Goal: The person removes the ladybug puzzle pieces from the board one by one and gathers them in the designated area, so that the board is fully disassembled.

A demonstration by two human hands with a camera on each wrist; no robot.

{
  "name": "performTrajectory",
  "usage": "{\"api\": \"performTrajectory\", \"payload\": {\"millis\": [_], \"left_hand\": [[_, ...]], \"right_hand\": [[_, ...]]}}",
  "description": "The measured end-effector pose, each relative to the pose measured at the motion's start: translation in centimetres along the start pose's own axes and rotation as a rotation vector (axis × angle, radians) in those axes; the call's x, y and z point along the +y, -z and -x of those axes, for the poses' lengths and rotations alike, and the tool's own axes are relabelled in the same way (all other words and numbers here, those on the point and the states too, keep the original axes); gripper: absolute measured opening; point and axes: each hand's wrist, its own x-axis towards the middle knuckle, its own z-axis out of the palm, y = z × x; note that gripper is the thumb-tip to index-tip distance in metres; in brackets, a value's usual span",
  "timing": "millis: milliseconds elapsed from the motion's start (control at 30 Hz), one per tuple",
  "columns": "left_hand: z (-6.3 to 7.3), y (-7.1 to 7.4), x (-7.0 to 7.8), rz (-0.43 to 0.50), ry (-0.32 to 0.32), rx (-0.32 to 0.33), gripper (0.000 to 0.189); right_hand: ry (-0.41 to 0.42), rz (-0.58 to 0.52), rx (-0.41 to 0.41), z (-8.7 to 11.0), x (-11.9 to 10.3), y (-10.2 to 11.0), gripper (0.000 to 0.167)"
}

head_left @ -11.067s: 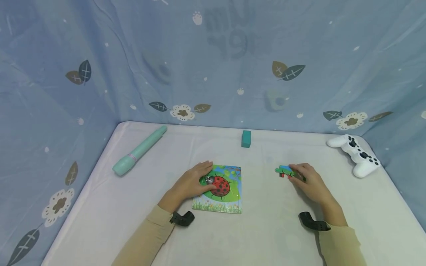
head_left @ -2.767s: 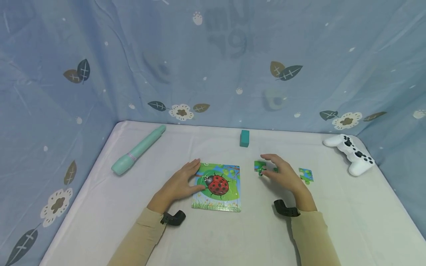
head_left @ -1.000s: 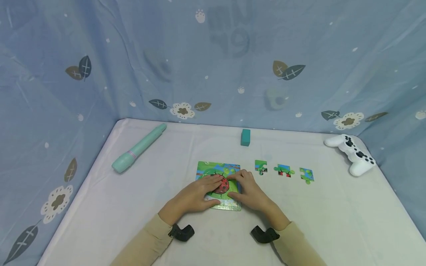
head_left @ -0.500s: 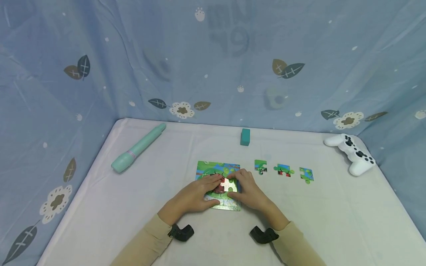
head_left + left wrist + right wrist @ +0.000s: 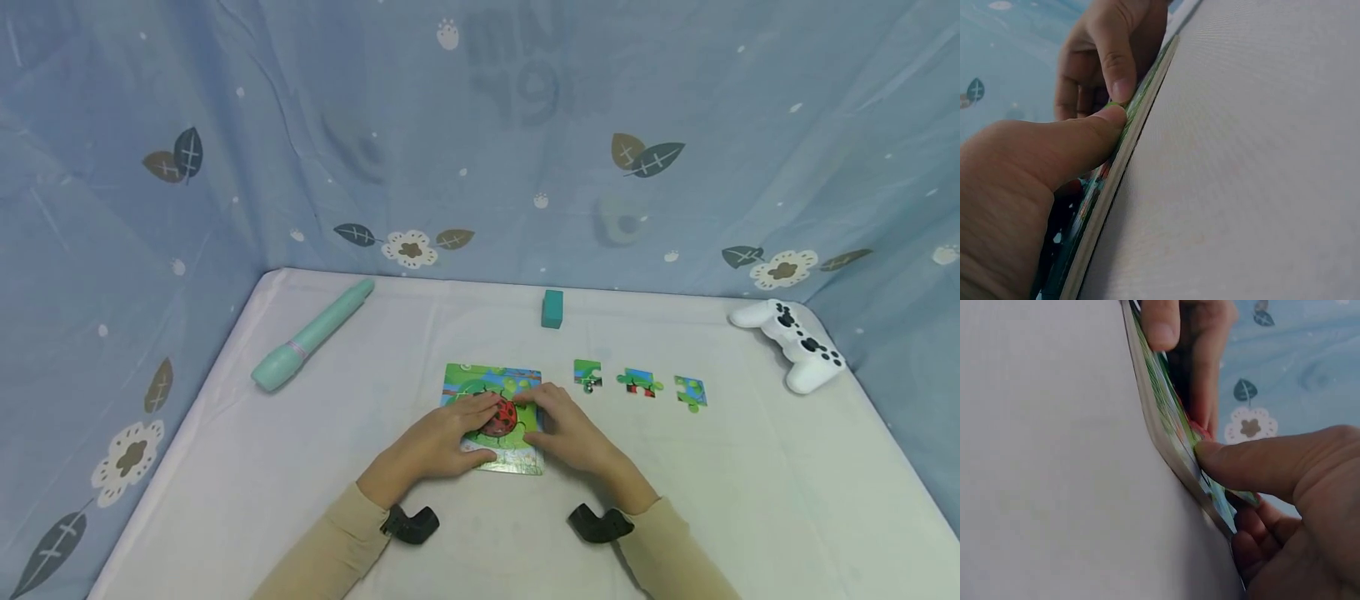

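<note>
A square ladybug jigsaw puzzle [image 5: 465,377] lies on the white table. My left hand [image 5: 442,442] rests on its lower left part, fingers stretched over the ladybug and thumb at the near edge. At the puzzle's right side, my right hand [image 5: 573,433] pinches a puzzle piece [image 5: 1244,497] between thumb and fingers; in the right wrist view its corner tips up over the board. Part of the ladybug is hidden under the left fingers. Three loose pieces sit in a row to the right: a left one [image 5: 588,372], a middle one [image 5: 640,382] and a right one [image 5: 691,390].
A mint-green microphone-shaped object [image 5: 311,336] lies at the back left. Behind the puzzle stands a small teal block [image 5: 552,309]. A white game controller [image 5: 791,343] is at the far right edge. A blue patterned curtain [image 5: 480,150] encloses the table's back and sides.
Earlier, the right hand set pieces down in a row, then came back to the puzzle. Half a second ago the pinched piece shone with glare; now its picture shows. The left hand stays put.
</note>
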Motion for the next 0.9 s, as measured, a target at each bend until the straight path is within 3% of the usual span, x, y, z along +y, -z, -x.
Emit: {"api": "performTrajectory", "payload": {"millis": [600,900], "left_hand": [[0.0,0.0,0.0,-0.002,0.013,-0.016,0.069],[0.0,0.2,0.2,0.013,0.003,-0.005,0.069]], "right_hand": [[-0.015,0.080,-0.019,0.1,-0.3,0.8,0.048],[0.022,-0.009,0.045,0.6,0.4,2.3,0.049]]}}
